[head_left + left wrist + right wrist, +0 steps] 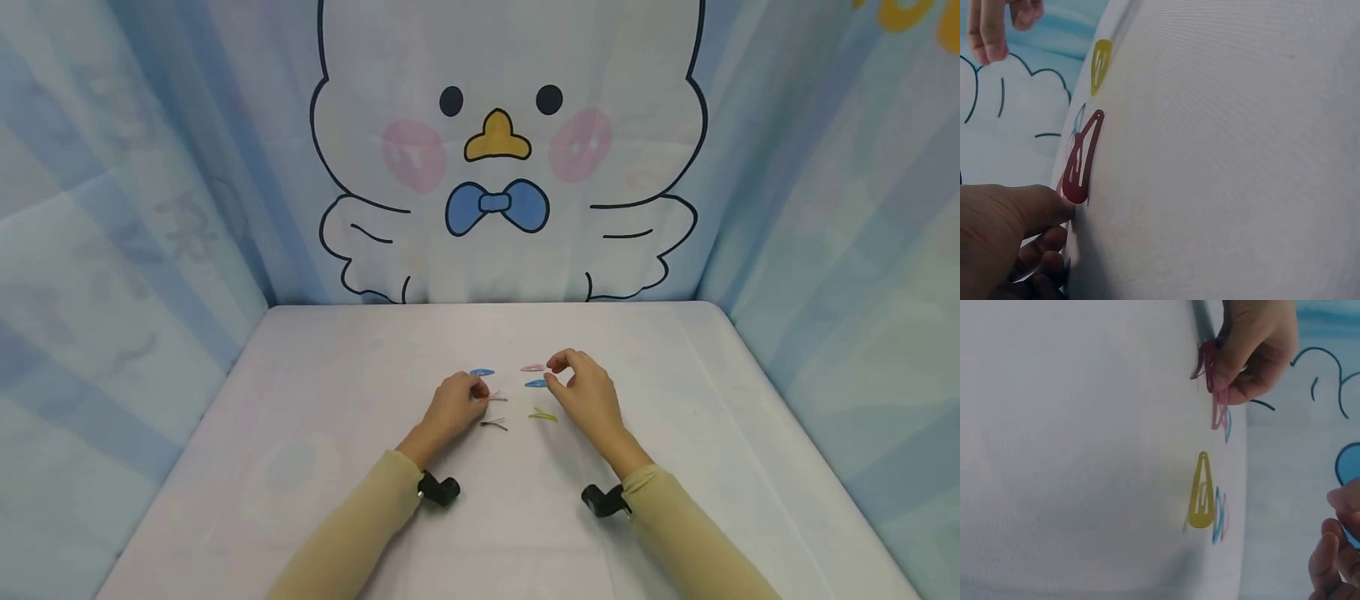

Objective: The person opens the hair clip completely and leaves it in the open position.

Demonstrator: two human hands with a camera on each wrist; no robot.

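Observation:
My left hand [455, 405] pinches the end of a pink hair clip [498, 398] at the tabletop, thumb against fingers. Closer to me lies a dark red hair clip [1076, 187], beside the thumb in the left wrist view. Farther back, past the left knuckles, is a blue hair clip [483, 372]. My right hand [588, 398] hovers with thumb and fingers apart and nothing between them. Under or beside its fingertips is another blue hair clip [535, 383], with a second pink hair clip [532, 367] behind it. A yellow hair clip [1201, 519] lies nearest me in that right column.
The clips lie in two short columns on a white-covered table [337, 375]. A curtain [495, 267] with a cartoon bird hangs behind the back edge, and blue-and-white curtains rise at both sides. Black wrist cameras [438, 490] sit at the sleeve cuffs.

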